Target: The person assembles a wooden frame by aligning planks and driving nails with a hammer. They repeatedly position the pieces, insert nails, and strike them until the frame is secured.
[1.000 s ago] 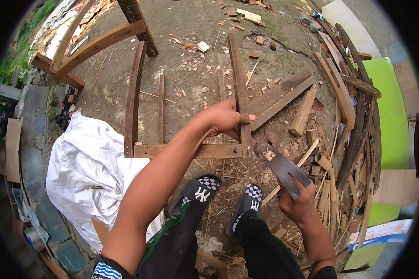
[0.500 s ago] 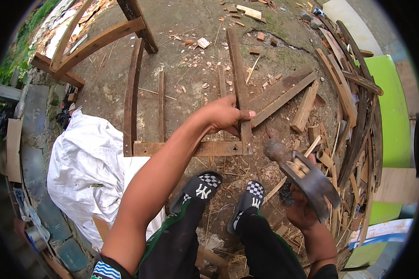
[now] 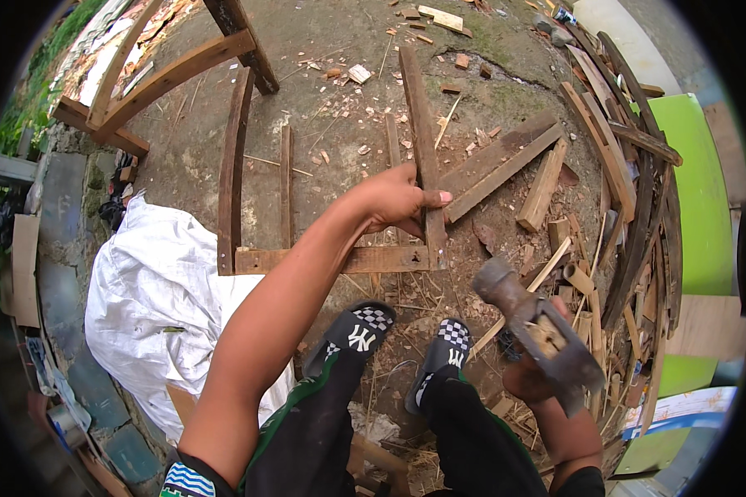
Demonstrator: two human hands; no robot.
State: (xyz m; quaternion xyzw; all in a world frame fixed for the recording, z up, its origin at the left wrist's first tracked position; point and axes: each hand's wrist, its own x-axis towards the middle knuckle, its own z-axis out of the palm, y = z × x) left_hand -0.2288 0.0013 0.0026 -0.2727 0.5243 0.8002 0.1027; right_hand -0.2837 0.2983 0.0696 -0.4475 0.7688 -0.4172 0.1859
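My left hand [image 3: 388, 199] is closed round the right upright [image 3: 419, 108] of a small wooden frame, its thumb across the outer side. A crosspiece [image 3: 381, 260] joins that upright to a left upright [image 3: 234, 178] at the near end. Thinner slats [image 3: 287, 186] stand between the uprights. Low on the right, my right hand [image 3: 529, 379] grips a claw hammer [image 3: 547, 331]. The hammer's dark metal head is raised toward me, hiding most of the handle and some fingers. It is apart from the frame.
Loose boards [image 3: 506, 170] lie right of the frame, beside a pile of timber [image 3: 638, 215]. Another wooden frame [image 3: 170, 74] stands far left. A white sack [image 3: 153, 290] lies near left. Wood chips litter the ground around my sandalled feet [image 3: 439, 356].
The hammer has turned a little in my right hand and its head has shifted slightly down. My left hand keeps the same hold on the upright.
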